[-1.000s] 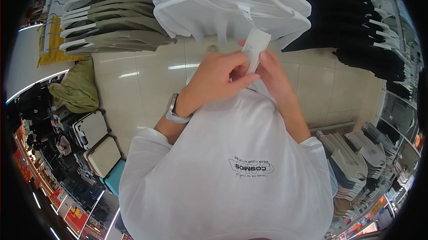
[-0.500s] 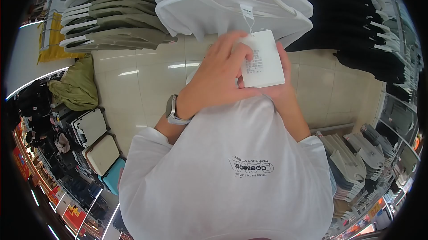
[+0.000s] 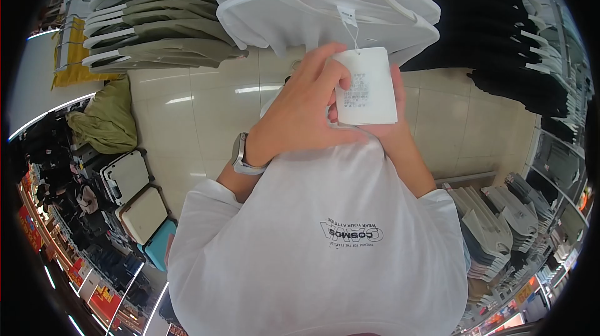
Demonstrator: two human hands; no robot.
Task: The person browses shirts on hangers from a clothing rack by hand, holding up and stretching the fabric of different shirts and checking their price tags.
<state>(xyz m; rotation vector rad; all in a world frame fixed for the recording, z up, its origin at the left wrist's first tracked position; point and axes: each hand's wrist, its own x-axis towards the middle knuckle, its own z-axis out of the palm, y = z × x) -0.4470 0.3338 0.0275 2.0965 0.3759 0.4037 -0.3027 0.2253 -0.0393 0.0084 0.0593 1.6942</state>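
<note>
A white paper tag (image 3: 372, 95) with small printed text hangs by a thin string from the front white shirt (image 3: 269, 14). My left hand (image 3: 300, 108), with a watch on its wrist, is at the tag's left side. Its bent fingers grip the upper left edge, and the thumb reaches out below. Behind the tag, my right hand (image 3: 399, 127) supports it from the right and below; most of its fingers are hidden. The tag faces me nearly flat. A small white label (image 3: 347, 16) sits above it on the string.
Olive shirts (image 3: 169, 52) hang at the upper left and black clothes (image 3: 475, 24) at the upper right. Suitcases (image 3: 142, 214) stand at the left. Folded or hung light clothes (image 3: 484, 223) are at the lower right. Tiled floor (image 3: 169, 117) shows below the racks.
The tag, edge-tilted and pinched between both hands a second ago, has turned its broad printed face to me. Since half a second ago it has shifted slightly down, and my left thumb is lower.
</note>
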